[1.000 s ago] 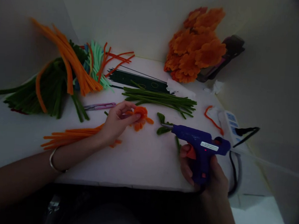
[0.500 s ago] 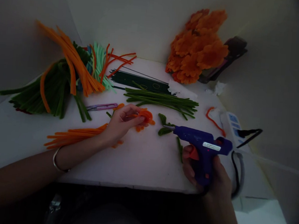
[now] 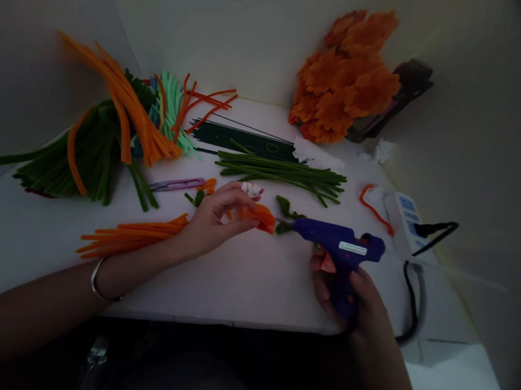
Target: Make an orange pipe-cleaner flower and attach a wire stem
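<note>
Between the thumb and fingers of my left hand (image 3: 216, 218) is an orange pipe-cleaner flower (image 3: 262, 218), partly hidden by the fingers. A white wrap covers one fingertip of that hand. My right hand (image 3: 352, 292) is wrapped round the grip of a blue hot glue gun (image 3: 329, 236), with fingers at its red trigger. The gun's metal nozzle points left and sits close to the flower; whether they touch I cannot tell. Green pipe-cleaner leaves (image 3: 285, 206) lie just behind the nozzle. Cut orange pipe cleaners (image 3: 130, 240) lie beside my left forearm.
Green stems (image 3: 280, 171) and dark thin wires (image 3: 242, 140) lie across the table's middle. Pink-handled snips (image 3: 180, 184) rest left of them. Bundled pipe cleaners (image 3: 88, 151) stand at left, orange flowers (image 3: 341, 87) at back right. A power strip (image 3: 405, 215) with a plugged-in cord is at right.
The glue gun has moved left, bringing its nozzle close to the flower. My left hand has turned and shifted slightly right, tilting the flower, and its wrapped fingertip now shows.
</note>
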{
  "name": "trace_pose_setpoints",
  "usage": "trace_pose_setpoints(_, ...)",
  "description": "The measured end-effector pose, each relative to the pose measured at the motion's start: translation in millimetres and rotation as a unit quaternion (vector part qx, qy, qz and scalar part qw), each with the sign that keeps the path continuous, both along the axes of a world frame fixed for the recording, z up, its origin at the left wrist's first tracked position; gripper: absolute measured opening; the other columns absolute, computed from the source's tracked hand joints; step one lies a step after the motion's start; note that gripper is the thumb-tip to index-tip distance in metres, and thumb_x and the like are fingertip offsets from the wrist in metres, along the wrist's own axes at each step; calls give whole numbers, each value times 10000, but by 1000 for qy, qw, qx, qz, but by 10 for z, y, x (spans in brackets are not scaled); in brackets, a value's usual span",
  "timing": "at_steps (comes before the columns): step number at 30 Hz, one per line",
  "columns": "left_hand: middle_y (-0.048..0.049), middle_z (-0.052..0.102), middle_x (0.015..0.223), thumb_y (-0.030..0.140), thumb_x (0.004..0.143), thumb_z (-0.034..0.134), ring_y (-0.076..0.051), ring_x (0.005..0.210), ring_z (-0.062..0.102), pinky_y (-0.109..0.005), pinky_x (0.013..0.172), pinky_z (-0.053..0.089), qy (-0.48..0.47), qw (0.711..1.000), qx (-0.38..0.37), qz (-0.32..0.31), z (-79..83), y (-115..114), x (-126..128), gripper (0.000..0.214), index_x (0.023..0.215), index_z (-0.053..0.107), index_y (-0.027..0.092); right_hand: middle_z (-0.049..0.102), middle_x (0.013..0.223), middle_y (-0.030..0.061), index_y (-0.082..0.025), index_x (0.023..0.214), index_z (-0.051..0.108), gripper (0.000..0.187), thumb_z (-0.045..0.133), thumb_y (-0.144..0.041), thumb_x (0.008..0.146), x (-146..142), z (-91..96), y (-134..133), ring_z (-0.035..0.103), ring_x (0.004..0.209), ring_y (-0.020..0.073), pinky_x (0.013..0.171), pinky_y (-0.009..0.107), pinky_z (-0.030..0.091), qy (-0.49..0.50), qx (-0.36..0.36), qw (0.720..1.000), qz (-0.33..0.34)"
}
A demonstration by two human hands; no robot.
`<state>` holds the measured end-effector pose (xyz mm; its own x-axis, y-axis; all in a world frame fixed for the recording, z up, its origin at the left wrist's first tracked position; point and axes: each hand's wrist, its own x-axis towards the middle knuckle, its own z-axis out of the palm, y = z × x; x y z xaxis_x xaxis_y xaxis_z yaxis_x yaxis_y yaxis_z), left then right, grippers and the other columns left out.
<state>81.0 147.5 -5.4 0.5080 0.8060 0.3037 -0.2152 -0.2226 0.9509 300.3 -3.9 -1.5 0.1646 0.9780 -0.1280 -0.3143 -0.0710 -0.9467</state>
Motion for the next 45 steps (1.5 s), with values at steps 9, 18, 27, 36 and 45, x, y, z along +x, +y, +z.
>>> trace_pose_setpoints(9, -46, 581, 954, 268, 775, 744, -200, 1050, 562, -389, 1013, 451, 50, 996, 74, -20, 33, -132, -2, 106, 828, 668, 216, 577, 815, 2, -236, 1029, 628, 286, 738, -210, 767, -328, 153, 80, 518, 584, 93, 485, 218, 452, -219, 70, 970, -79)
trace_pose_setpoints(18, -13, 564, 771, 264, 787, 742, -184, 942, 525, -331, 864, 473, 77, 978, 192, 3, 74, -136, -16, 94, 802, 656, 227, 621, 957, 16, -230, 985, 619, 326, 772, -179, 701, -529, 262, 170, 516, 578, 70, 470, 191, 476, -315, 91, 940, -96)
trace_pose_setpoints(27, -48, 539, 937, 265, 777, 745, -200, 990, 504, -345, 885, 456, 93, 978, 189, -5, 97, -171, -14, 98, 787, 672, 201, 551, 762, -18, -239, 917, 645, 252, 780, -235, 705, -515, 244, 213, 446, 552, 81, 476, 217, 417, -334, 77, 936, -72)
trace_pose_setpoints(36, -49, 563, 921, 236, 790, 732, -186, 964, 521, -357, 895, 445, 89, 979, 183, -26, 103, -179, -12, 84, 792, 665, 186, 435, 590, -68, -196, 822, 621, 144, 733, -222, 736, -514, 224, 196, 414, 479, 59, 448, 204, 347, -390, 71, 914, -88)
trace_pose_setpoints(45, -54, 565, 1025, 229, 757, 765, -198, 1011, 557, -372, 922, 461, 97, 982, 161, -29, 90, -189, -13, 83, 781, 696, 191, 479, 593, -58, -196, 800, 640, 94, 715, -224, 750, -517, 233, 204, 443, 495, 65, 474, 198, 384, -420, 66, 899, -103)
